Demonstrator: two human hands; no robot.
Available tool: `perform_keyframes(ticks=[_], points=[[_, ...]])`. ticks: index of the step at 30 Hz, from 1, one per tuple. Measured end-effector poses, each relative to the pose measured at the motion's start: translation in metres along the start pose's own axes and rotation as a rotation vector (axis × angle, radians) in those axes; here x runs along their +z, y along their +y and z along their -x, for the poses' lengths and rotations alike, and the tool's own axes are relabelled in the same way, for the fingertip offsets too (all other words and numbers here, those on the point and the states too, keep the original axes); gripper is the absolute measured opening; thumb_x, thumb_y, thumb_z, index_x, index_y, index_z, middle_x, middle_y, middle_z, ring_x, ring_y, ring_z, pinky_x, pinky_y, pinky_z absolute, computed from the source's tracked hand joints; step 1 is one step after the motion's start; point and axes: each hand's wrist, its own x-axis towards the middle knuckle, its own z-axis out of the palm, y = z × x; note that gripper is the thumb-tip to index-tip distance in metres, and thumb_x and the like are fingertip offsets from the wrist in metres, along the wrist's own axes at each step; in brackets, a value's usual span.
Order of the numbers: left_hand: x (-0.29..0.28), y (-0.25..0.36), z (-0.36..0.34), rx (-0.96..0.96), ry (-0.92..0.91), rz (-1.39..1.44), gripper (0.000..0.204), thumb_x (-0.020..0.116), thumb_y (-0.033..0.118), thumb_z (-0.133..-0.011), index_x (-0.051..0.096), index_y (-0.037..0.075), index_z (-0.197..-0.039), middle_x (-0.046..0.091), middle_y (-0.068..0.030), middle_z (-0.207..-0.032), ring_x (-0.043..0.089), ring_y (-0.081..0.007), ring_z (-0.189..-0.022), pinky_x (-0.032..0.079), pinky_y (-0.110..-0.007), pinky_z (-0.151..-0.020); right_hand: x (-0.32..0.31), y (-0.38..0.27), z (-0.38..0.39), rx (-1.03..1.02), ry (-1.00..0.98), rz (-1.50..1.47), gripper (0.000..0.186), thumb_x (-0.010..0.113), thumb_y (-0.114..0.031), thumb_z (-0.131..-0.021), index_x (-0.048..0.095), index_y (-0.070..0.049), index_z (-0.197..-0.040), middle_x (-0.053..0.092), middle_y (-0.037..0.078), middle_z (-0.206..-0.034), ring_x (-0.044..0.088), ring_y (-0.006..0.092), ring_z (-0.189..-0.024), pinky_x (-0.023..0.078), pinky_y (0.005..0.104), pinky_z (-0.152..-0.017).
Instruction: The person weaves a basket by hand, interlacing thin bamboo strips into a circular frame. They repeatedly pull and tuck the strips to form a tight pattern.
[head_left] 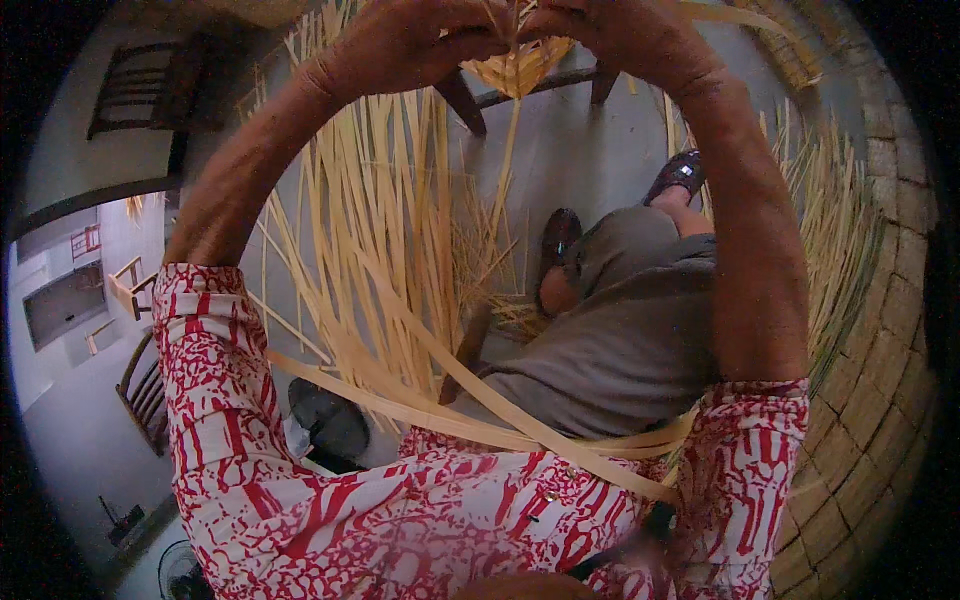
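At the top edge, my left hand [425, 42] and my right hand [630, 38] meet, their fingers pinched together on a pale plant-fibre strip [511, 140]. The strip's long end hangs down toward the floor. Just beneath my fingers is a pale yellow woven piece [540, 62], its upper part hidden by my hands. Behind it stand the dark wooden legs [460, 103] of a low stool or chair. Several wide flat strips [480, 428] lie across my lap in bent loops. My exact finger positions are partly cut off by the frame.
A large spread of long loose strips [370, 230] covers the floor to my left. More thin strips [840, 230] lie at the right, beside stacked straw-coloured bundles [850, 440]. Dark chairs [140, 90] stand at the left, with a fan [183, 572] lower down.
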Motion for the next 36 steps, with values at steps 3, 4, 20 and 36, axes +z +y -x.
perform_keyframes(ticks=[3,4,20,36], points=[[-0.002,0.002,-0.008,0.022,-0.055,0.075,0.006,0.068,0.009,-0.087,0.065,0.004,-0.089,0.067,-0.0089,-0.085,0.067,-0.0199,-0.076,0.055,-0.033,-0.066,-0.018,-0.005,0.002,0.027,-0.107,0.050,0.018,0.068,-0.026,-0.086,0.071,-0.009,-0.084,0.066,0.014,-0.072,0.065,0.0311,-0.067,0.050,0.0433,-0.062],[-0.001,0.000,-0.012,0.042,-0.067,0.086,0.006,0.067,0.010,-0.088,0.065,0.004,-0.088,0.066,-0.0087,-0.084,0.067,-0.0194,-0.077,0.055,-0.033,-0.066,-0.026,-0.004,0.000,0.070,-0.239,0.102,0.017,0.069,-0.024,-0.085,0.072,-0.007,-0.083,0.066,0.015,-0.072,0.065,0.0306,-0.065,0.050,0.0417,-0.060],[-0.010,0.019,-0.011,-0.310,-0.087,0.286,0.023,0.068,0.017,-0.090,0.056,0.006,-0.106,0.062,-0.0084,-0.094,0.066,-0.0156,-0.089,0.055,-0.032,-0.064,-0.033,-0.016,-0.014,0.188,-0.208,0.070,0.027,0.067,-0.033,-0.088,0.071,-0.007,-0.083,0.065,0.012,-0.068,0.064,0.0272,-0.063,0.050,0.0412,-0.059],[0.022,-0.052,0.022,-0.492,0.633,0.086,0.011,0.071,0.012,-0.083,0.071,0.001,-0.086,0.063,-0.0062,-0.073,0.060,-0.0118,-0.066,0.048,-0.027,-0.061,0.040,0.005,-0.008,0.697,0.354,-0.286,0.012,0.057,-0.015,-0.092,0.063,-0.008,-0.099,0.066,0.007,-0.091,0.063,0.0262,-0.084,0.051,0.0379,-0.073]])
